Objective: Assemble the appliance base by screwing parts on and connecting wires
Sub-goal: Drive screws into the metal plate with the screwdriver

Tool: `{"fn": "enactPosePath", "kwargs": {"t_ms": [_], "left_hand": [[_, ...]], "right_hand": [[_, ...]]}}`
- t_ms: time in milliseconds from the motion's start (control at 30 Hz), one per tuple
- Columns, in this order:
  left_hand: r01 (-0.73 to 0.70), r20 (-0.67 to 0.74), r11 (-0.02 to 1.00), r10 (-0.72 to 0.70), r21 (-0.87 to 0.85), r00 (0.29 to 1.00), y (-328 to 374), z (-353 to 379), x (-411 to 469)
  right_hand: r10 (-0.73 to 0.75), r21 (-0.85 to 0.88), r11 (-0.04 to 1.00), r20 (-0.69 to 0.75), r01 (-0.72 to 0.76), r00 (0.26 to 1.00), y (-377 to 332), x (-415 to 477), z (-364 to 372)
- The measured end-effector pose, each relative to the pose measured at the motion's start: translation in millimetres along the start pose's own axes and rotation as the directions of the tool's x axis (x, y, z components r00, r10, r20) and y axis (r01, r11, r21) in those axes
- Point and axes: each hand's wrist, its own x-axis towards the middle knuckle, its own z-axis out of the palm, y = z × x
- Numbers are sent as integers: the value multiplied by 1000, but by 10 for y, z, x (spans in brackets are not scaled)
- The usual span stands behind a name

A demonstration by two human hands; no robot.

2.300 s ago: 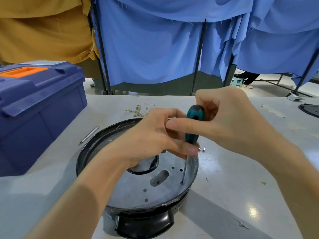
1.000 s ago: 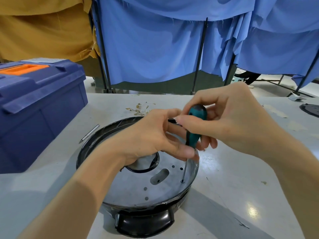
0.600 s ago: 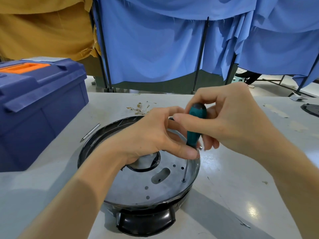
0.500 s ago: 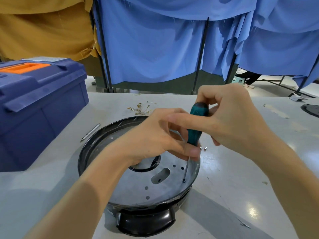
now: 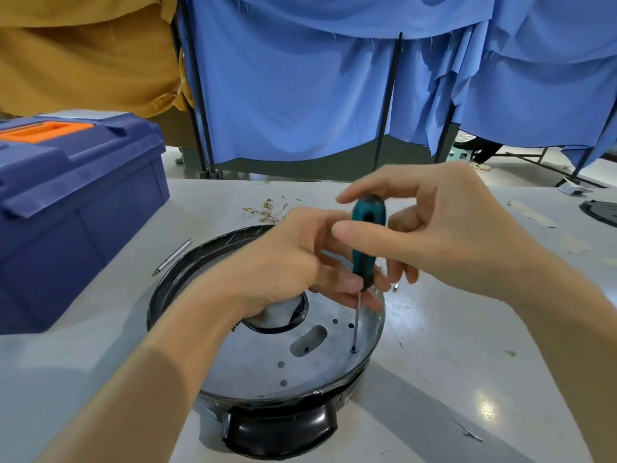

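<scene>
Right hand [image 5: 460,235] fingers curl round the upright screwdriver [image 5: 368,225] handle; left hand [image 5: 283,265] fingers pinch its lower end. The tip sits in a hole of the appliance base [image 5: 253,359].

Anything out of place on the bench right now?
Minor only: a loose screw lies on the table right of the base, and small brass fittings are scattered behind it. Nothing looks damaged.

Bright, even overhead light; a glare spot on the pale worktop [image 5: 467,329], soft shadows, right hand [image 5: 444,228] slightly motion-blurred, wide-angle edges bowed.
</scene>
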Motion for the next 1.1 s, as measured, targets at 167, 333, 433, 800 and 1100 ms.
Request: {"fn": "enactPosePath", "kwargs": {"t_ms": [167,333,433,800,1100], "left_hand": [[-11,-6,999,12,50,1000,43,43,-5],[6,13,999,-5,-40,1000,19,37,6],[3,18,1000,-3,-18,1000,32,15,-17],[7,-34,1000,-6,10,999,9,35,22],[-19,-26,1000,19,-6,999,14,32,6]], "right_hand": [[-24,-30,999,-86,22,996,-20,23,44],[16,-162,987,-52,-25,999,-22,15,3],[-18,39,999,11,18,1000,-20,-12,-8],[-10,28,1000,15,10,1000,-9,-6,-25],[27,-62,998,28,-25,999,-42,3,-18]]}}
